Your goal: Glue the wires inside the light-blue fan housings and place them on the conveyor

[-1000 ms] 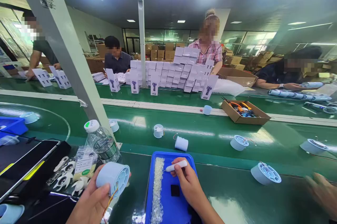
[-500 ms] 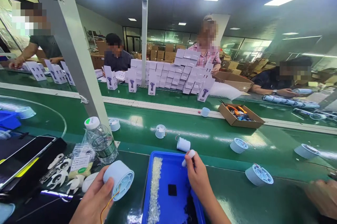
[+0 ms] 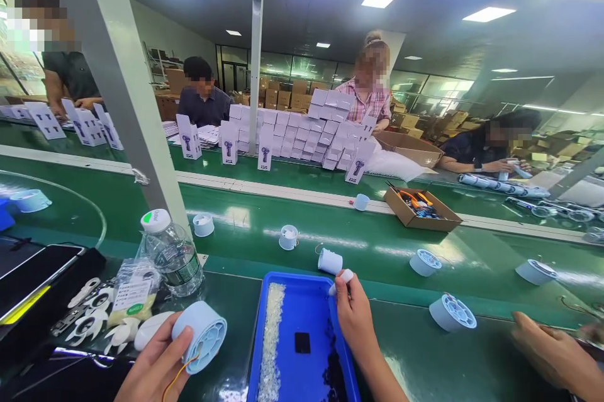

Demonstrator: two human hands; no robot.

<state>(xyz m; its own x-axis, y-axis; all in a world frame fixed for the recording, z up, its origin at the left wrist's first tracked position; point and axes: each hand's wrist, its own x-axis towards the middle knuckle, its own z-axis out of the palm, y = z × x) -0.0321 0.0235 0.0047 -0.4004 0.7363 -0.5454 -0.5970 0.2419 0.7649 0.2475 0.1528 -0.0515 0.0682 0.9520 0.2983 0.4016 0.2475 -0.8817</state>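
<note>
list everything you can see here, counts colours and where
round housings: about nine, pale blue, loose along the green belt
tray: one, blue, front centre, strip of clear bits inside
water bottle: one, clear, by the post
product boxes: many, white, stacked on the far belt
cardboard box: one, brown, tools inside
co-workers: four across the belt; another's hand at right
left hand: holds a pale blue housing
right hand: holds a white pen-like tool over the tray
</note>
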